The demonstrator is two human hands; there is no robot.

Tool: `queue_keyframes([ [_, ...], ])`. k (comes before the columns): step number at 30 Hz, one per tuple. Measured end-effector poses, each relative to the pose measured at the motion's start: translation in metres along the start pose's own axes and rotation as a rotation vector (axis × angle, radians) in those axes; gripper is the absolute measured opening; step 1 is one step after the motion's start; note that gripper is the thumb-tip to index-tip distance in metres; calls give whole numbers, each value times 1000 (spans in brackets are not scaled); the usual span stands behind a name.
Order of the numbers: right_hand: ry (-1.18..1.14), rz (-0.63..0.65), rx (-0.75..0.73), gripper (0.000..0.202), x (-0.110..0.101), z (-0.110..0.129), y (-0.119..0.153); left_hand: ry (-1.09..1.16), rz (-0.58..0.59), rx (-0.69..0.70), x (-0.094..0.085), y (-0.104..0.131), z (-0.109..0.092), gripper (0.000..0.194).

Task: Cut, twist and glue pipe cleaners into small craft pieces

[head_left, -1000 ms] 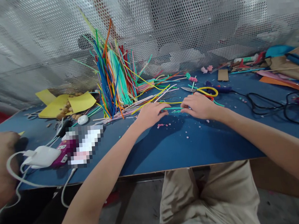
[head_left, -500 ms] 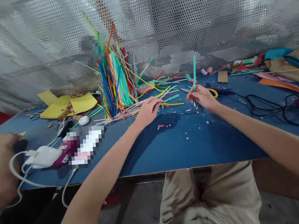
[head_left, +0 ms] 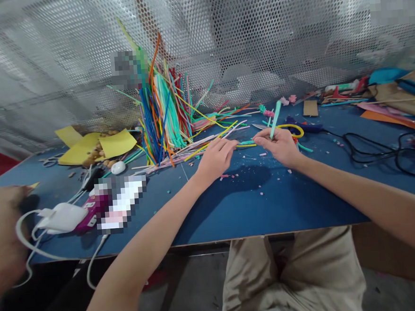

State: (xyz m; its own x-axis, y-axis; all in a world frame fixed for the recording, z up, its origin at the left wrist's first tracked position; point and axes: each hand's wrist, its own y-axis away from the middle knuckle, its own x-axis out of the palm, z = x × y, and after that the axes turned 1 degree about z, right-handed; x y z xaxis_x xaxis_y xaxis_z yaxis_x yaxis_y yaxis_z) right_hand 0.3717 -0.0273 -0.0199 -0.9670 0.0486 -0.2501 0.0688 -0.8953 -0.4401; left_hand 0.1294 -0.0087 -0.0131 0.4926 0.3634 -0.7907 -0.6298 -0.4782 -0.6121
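Observation:
Above the blue table my right hand (head_left: 278,146) is closed around a mint-green pipe cleaner (head_left: 276,117), which sticks up from the fingers at a tilt. My left hand (head_left: 217,159) is closed in a pinch just to the left, its fingertips turned toward the right hand with a small gap between. A thin wire (head_left: 185,172) shows behind the left wrist; whether those fingers hold it I cannot make out. Scissors with yellow handles (head_left: 296,130) lie behind the right hand. Loose pipe cleaners (head_left: 200,149) are spread behind the left hand.
Upright pipe cleaners (head_left: 167,111) stand in a bundle by the perforated metal panel (head_left: 256,33). A phone (head_left: 123,204), white charger (head_left: 64,216) and cables lie at left, near another person's hand (head_left: 4,217). Black cable (head_left: 363,147) and coloured paper (head_left: 386,117) lie at right.
My hands have come closer together, the left moving right. The mint-green pipe cleaner has gone from upright to tilted and sits lower. The wire seen between the hands now shows left of the left wrist.

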Motion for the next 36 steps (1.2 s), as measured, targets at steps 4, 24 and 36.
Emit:
queue_keyframes([
  [4,147,-29,-109,28,-11,-7,-4,-63,-96,76,3,-1,2,26],
  [24,497,0,-532,22,-14,-8,-1,-19,-194,115,-4,-3,-3,14],
  [36,695,3,-667,24,-18,-5,-3,27,-171,7,-1,5,3,17],
])
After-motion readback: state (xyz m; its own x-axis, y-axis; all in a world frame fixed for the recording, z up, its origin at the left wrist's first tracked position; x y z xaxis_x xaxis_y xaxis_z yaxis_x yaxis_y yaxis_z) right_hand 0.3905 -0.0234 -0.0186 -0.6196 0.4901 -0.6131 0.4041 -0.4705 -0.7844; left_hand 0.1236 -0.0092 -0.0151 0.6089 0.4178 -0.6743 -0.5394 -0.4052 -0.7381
